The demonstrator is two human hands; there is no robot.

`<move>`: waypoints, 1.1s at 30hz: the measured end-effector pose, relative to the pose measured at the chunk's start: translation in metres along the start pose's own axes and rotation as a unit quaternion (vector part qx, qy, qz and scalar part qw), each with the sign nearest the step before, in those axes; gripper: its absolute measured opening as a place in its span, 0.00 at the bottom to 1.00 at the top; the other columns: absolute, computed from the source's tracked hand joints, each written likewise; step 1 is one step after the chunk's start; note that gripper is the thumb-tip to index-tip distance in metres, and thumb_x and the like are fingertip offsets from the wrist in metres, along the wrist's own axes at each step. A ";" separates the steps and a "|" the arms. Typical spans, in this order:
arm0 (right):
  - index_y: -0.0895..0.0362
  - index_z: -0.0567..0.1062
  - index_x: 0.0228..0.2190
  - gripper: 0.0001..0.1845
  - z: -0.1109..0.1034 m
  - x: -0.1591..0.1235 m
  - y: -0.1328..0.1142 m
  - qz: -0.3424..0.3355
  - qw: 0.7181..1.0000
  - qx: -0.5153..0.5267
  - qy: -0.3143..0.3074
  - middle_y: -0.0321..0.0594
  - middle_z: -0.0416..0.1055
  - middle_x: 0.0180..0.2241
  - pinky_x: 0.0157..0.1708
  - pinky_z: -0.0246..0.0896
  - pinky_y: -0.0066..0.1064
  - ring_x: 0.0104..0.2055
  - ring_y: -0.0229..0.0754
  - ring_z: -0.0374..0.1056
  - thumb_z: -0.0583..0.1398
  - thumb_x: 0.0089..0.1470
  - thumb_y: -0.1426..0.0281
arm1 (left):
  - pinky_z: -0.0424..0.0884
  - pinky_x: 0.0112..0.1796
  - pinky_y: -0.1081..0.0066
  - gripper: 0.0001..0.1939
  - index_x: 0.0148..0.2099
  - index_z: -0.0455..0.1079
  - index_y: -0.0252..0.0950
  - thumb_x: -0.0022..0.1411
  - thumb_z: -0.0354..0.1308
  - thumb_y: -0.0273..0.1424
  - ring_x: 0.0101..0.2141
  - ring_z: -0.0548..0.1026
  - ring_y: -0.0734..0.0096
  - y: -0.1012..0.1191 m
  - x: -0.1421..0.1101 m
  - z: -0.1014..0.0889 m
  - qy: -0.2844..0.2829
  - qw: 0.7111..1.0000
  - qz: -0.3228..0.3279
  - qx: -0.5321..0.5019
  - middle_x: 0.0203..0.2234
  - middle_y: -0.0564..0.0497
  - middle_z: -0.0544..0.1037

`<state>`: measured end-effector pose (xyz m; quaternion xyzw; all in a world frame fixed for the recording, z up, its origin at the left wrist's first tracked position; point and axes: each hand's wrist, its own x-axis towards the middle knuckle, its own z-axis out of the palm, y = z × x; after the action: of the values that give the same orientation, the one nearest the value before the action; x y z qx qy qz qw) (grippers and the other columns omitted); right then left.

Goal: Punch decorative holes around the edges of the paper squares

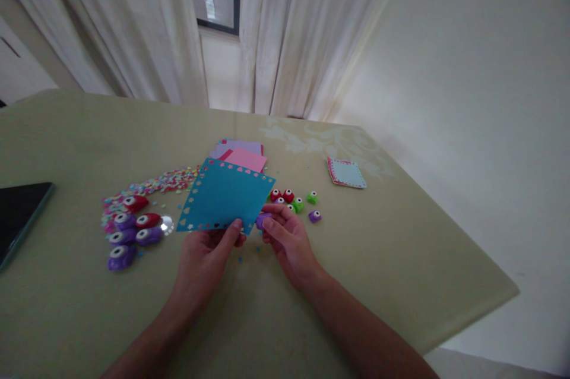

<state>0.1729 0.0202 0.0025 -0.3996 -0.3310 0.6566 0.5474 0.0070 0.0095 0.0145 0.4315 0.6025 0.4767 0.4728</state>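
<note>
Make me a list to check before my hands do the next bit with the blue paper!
1. Left hand gripping the blue paper: ok, thumb on top.
2. Right hand holding the purple punch: ok.
3. Paper's edge inside the punch: cannot tell, fingers hide it.
4. Paper uncreased: ok, it looks flat.
5. Table free of scraps near the hands: not ok, a few blue bits lie there.
</note>
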 end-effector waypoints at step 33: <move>0.53 0.81 0.39 0.23 -0.005 0.006 0.011 -0.021 1.000 -0.009 -0.003 0.34 0.78 0.32 0.33 0.65 0.27 0.31 0.36 0.70 0.80 0.42 0.61 | 0.81 0.31 0.64 0.20 0.32 0.79 0.38 0.52 0.70 0.50 0.28 0.85 0.54 -0.004 0.000 0.004 -0.021 0.999 0.029 -0.022 0.25 0.45 0.85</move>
<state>0.1723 0.0239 -0.0102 -0.3955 -0.3472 0.6431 0.5563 0.0110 0.0093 0.0098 0.4477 0.5693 0.4943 0.4808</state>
